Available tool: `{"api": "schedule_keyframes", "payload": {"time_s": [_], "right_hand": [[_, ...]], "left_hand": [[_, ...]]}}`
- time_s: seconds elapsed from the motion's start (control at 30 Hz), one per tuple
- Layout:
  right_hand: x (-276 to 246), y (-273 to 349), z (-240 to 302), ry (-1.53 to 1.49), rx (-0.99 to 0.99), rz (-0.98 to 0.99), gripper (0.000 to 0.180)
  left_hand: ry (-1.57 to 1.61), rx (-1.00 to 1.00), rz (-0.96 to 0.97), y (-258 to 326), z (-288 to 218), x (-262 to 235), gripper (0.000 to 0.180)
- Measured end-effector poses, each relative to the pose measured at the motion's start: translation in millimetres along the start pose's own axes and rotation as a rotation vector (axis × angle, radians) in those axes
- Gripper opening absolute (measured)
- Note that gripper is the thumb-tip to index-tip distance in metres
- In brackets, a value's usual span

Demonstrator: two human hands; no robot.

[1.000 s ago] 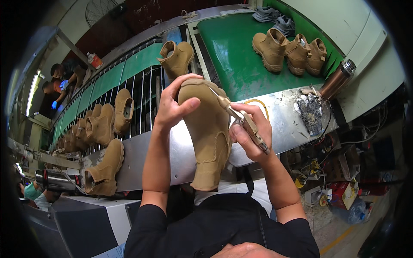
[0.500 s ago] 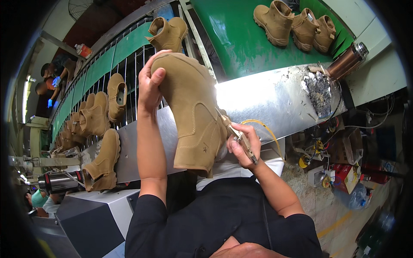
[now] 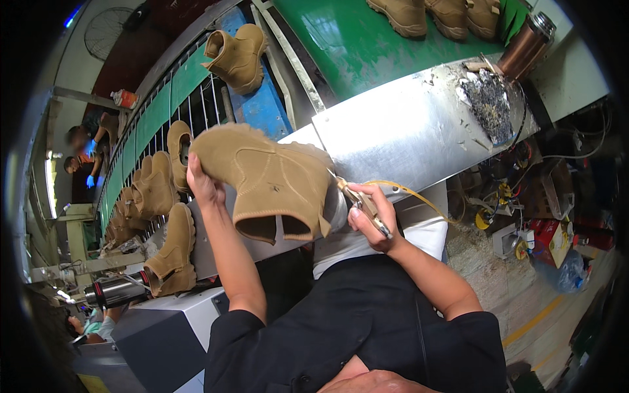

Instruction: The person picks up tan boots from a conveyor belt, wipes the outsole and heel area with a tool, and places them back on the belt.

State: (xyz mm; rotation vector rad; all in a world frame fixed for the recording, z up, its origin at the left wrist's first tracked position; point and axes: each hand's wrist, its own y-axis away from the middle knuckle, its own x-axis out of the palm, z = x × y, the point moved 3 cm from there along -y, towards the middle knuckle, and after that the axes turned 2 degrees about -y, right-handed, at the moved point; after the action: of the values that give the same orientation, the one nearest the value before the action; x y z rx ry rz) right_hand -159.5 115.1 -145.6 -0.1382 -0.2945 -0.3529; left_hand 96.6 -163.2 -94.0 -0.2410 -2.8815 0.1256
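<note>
A silver metal ledge [image 3: 406, 111] crosses in front of me. Beyond it lies a green belt [image 3: 341, 56] bearing three partly visible boots [image 3: 401, 18]. Over the ledge's left part I hold a tan ankle boot [image 3: 278, 173] tilted, its opening facing me, its sole edge away. My left hand [image 3: 206, 183] is closed around the toe, some fingers hidden behind it. At the ledge's near edge, my right hand [image 3: 375, 219] curls snugly round a slim metal tool [image 3: 365, 204]; its tip is by the heel, contact unclear. A thin yellow hose [image 3: 411, 190] trails rightward over that edge.
</note>
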Motion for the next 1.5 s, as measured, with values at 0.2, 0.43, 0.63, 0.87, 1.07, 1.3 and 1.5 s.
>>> {"api": "schedule_keyframes", "payload": {"time_s": [0.2,0.43,0.63,0.87,1.07,1.3,1.5], "right_hand": [[14,-19,10,0.108,-0.031,0.028,0.040],[31,-25,-1,0.082,-0.058,0.055,0.043],[24,-24,0,0.090,-0.013,0.045,0.044],[29,-25,-4,0.065,0.037,0.089,0.044],[26,-17,-7,-0.094,0.186,0.129,0.042],[-15,17,22,-0.284,0.410,0.119,0.036],[-32,12,61,-0.142,0.453,0.043,0.033]], "left_hand": [[-0.042,-0.150,-0.209,74,8,-56,0.049],[-0.270,-0.526,-0.272,193,7,-103,0.048],[-0.268,-0.748,-0.097,234,-13,-16,0.051],[-0.139,-0.867,0.086,246,-4,36,0.067],[0.145,-1.016,0.260,236,10,89,0.072],[0.308,-1.121,0.480,233,22,132,0.081],[0.512,-1.115,0.522,230,43,161,0.074]]}}
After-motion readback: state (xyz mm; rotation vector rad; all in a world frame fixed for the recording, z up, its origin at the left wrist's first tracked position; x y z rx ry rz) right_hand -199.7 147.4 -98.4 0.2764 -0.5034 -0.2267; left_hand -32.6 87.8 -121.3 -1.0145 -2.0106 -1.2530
